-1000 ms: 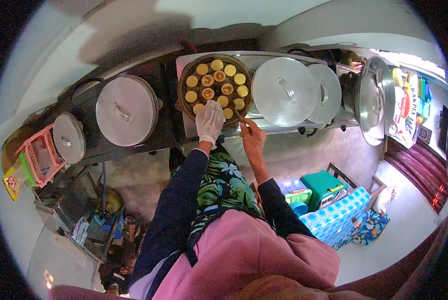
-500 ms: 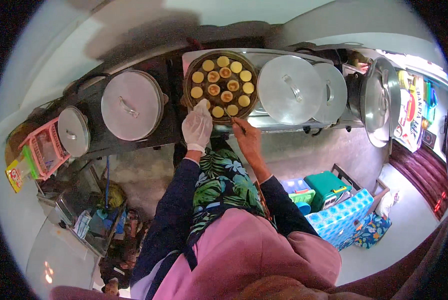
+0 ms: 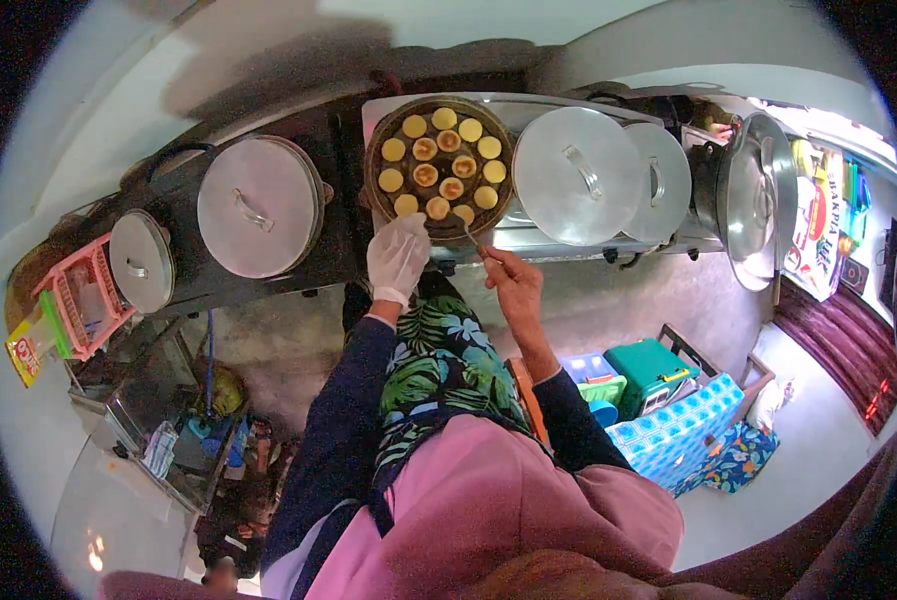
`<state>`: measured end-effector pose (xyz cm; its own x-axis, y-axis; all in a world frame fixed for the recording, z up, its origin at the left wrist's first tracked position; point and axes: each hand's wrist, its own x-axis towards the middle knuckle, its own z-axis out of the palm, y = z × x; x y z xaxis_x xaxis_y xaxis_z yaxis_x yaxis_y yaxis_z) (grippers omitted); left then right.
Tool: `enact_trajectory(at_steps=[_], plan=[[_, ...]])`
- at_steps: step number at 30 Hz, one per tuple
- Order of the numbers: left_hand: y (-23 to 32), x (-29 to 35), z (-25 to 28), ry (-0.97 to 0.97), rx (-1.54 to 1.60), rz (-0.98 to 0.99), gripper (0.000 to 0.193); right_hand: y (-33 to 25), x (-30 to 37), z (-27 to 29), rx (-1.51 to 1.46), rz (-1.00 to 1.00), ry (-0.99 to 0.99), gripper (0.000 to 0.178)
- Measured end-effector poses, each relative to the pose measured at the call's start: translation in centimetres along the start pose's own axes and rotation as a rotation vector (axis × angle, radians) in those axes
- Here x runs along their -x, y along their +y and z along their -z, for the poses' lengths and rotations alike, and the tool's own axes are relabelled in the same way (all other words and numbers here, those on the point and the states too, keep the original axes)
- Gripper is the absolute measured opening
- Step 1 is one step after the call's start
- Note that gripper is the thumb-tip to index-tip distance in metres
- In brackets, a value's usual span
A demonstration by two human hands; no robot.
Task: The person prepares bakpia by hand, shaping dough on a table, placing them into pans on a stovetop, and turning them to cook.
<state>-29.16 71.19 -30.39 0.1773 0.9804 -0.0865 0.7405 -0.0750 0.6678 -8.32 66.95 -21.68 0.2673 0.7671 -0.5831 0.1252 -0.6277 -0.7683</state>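
Note:
A round dark pan (image 3: 372,163) sits on the stove at the top middle, holding several small round cakes. Those in its outer ring are mostly pale yellow; the inner ones are browned on top. At the near side lies a browned cake (image 3: 437,208), close to the fingertips of my left hand (image 3: 398,260). This hand wears a clear glove, and its fingers stretch over the pan's near rim, holding nothing that I can see. My right hand (image 3: 514,285), bare, grips a thin metal utensil (image 3: 468,232) whose tip points at the near right rim. Whether it is a spoon or spatula I cannot tell.
Lidded pans stand left (image 3: 258,205) and right (image 3: 576,175) of the cakes. A large metal pan (image 3: 758,200) is at far right. A pink basket (image 3: 83,295) hangs at far left. Behind me on the right is a green box (image 3: 651,375). Part of a person (image 3: 221,577) shows bottom left.
A near cake that was pale on top now shows a browned face. My right hand and its utensil have drawn back toward me and slightly right. The gloved left hand has shifted slightly.

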Motion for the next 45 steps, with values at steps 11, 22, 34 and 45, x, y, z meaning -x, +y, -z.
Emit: enact_trajectory(at_steps=[11,22,34,45], plan=[[5.2,-1.3,8.2,0.013,0.302,0.441,0.028,-0.6,-1.6,-2.0,0.457,0.413,0.059,0.025],[4.0,0.2,8.1,0.121,0.24,0.34,0.021,-2.9,-1.4,-5.2,0.407,0.405,-0.043,0.021],[2.8,-0.6,7.1,0.031,-0.168,0.167,0.03,-0.4,-3.6,-6.1,-0.061,0.094,-0.04,0.022],[1.7,-0.9,3.3,-0.016,-0.151,-0.008,0.024,-1.2,-3.1,-5.9,-0.12,0.005,-0.011,0.023]])
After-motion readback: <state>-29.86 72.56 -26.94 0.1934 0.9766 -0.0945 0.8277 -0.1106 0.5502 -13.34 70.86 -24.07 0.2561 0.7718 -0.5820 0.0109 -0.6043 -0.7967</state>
